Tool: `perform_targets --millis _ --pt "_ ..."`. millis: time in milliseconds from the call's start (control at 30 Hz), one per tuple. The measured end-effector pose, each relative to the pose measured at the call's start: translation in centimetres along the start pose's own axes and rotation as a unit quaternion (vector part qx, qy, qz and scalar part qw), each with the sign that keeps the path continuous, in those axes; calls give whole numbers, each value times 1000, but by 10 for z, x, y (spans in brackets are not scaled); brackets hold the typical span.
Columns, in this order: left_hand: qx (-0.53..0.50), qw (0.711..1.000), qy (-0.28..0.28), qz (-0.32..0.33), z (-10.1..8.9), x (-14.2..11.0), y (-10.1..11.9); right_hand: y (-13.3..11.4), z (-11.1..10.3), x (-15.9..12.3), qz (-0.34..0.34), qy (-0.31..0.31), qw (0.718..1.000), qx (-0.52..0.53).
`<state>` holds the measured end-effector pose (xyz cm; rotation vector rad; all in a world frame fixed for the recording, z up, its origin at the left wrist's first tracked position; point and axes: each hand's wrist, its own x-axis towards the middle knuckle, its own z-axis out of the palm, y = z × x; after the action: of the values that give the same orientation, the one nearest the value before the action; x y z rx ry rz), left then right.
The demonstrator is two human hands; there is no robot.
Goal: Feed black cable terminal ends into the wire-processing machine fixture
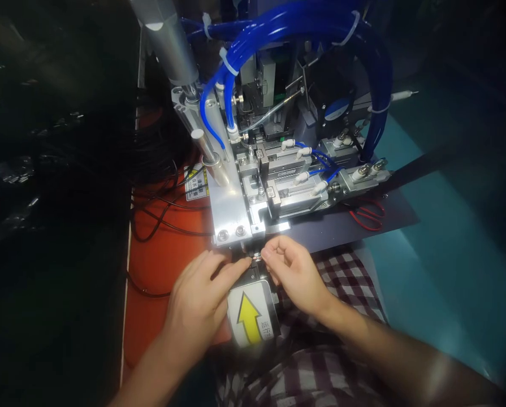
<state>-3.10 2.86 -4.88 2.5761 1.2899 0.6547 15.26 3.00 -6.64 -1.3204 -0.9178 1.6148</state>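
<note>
A small shiny piece [256, 257], too tiny to name, lies between my fingertips at the front of the metal machine [231, 209]. My right hand [293, 271] pinches at its right side with thumb and forefinger together. From the left, my left hand [206, 288] reaches in, thumb stretched to the piece's left end, its other fingers partly hidden behind the machine's front edge. Just below both hands sits a white label with a yellow arrow [249, 316] on the machine's front block.
Thick blue air hoses [303, 25] arch above the machine. Small pneumatic cylinders [295, 186] stand behind my right hand. Black cables [163, 226] run over the orange surface [151, 328] at left. Red-handled scissors or wire [367, 217] lie at right. Checkered cloth [346, 277] covers my lap.
</note>
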Motion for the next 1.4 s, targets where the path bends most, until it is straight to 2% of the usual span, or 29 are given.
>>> perform_targets --millis 167,267,400,600,833,1000,1133,1267,1333,1400 --pt "26 1000 -11 -6 -4 4 5 -1 -6 4 82 -54 992 79" --pt "34 999 -15 -4 -5 4 6 0 -9 3 66 -64 992 85" --pt "35 999 -13 3 -4 5 3 3 -5 0 34 -48 997 50" --pt "15 999 -20 29 -5 9 2 3 0 -1 21 -21 999 33" --pt "37 998 -38 -32 -7 6 11 2 2 0 5 4 1000 13" --pt "-18 999 -36 -34 -8 8 8 1 4 -2 23 -14 998 63" --pt "-65 994 -63 -57 -22 -2 1 -1 2 -2 10 -17 999 50" --pt "5 992 -79 -99 -44 -26 -11 -1 1 -2 2 -19 999 44" --pt "72 992 -78 -66 -51 -34 -19 -1 1 -2 1 -20 999 42" --pt "166 983 -73 8 -54 -35 -26 -2 1 -2 -1 -20 999 40"
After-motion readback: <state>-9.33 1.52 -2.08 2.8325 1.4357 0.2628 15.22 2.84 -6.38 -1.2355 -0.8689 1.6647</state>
